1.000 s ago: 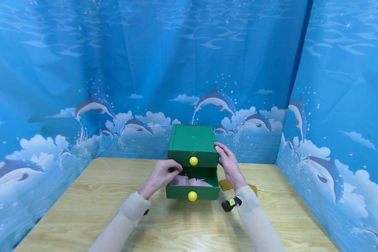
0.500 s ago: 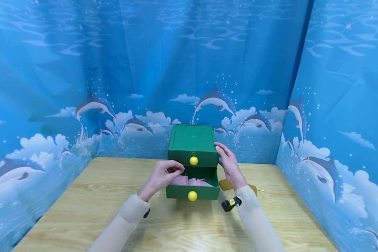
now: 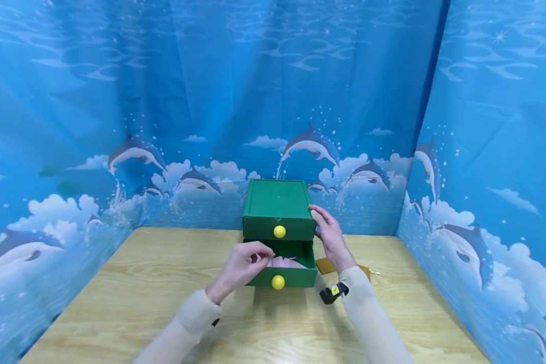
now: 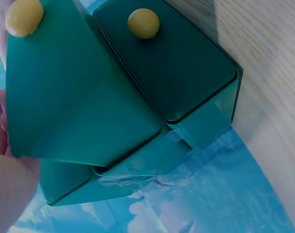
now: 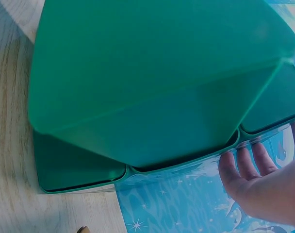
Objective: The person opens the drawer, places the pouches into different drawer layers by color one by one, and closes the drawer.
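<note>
A person's left hand reached over the near left corner of an open green drawer, the middle one of three in a small green cabinet standing on a wooden table. The thumb and forefinger curled into a ring, their tips together; whether anything thin was caught between them cannot be told. Just beside those fingertips, inside the drawer, lay a crumpled pink thing, perhaps paper or cloth, partly hidden by the hand. The drawer stood well out from the cabinet, which seemingly gave the fingers room to get at its contents from above. The right hand held no separate object: its fingers lay nearly straight against the cabinet's right side, the thumb by the front edge of the closed top drawer. That flat touch was probably there to steady the light-looking cabinet against sliding or tipping. A round yellow knob sat on the open drawer's front, below and to the right of the left fingertips; the left wrist view also showed the bottom drawer, closed. Beneath the right wrist, a flat brown thing rested on the table. Beyond both hands hung a blue curtain printed with leaping dolphins.
</note>
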A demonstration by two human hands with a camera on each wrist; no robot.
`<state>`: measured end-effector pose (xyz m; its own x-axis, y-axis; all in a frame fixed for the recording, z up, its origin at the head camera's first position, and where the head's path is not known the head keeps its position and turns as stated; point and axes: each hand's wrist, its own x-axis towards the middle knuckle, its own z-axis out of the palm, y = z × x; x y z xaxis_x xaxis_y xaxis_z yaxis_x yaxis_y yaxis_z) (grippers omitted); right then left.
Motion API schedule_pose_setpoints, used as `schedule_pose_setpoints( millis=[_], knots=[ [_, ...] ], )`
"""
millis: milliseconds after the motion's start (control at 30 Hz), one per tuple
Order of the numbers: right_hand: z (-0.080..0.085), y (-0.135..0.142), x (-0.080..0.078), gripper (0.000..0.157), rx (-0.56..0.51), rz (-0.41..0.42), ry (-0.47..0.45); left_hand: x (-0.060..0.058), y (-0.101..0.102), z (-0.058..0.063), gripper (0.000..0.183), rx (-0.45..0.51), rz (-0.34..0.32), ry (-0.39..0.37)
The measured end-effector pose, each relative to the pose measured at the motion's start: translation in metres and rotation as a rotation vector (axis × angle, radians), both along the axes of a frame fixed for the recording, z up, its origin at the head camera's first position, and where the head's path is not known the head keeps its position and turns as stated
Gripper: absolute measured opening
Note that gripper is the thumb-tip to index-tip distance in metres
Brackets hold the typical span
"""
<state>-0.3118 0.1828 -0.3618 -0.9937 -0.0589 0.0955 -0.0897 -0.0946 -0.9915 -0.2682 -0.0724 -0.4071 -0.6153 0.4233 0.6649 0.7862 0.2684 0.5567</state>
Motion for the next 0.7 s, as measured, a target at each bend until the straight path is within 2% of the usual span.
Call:
schedule_pose_setpoints(
  millis=[167,333,567,700],
  knots=[
    [-0.006,0.001,-0.008,0.044,-0.013,0.004,-0.005,0.008,0.007,-0.005,0.02,0.004,-0.032,0.203],
    [-0.017,0.002,-0.021,0.045,-0.028,0.0,-0.008,0.017,0.015,-0.012,0.018,-0.07,-0.026,0.312],
    [-0.021,0.003,-0.022,0.045,-0.042,-0.03,-0.009,0.022,0.025,-0.019,0.014,-0.135,0.103,0.431],
    [-0.019,0.003,-0.02,0.047,-0.034,-0.024,-0.001,0.023,0.025,-0.024,0.015,-0.148,0.177,0.444]
  ],
)
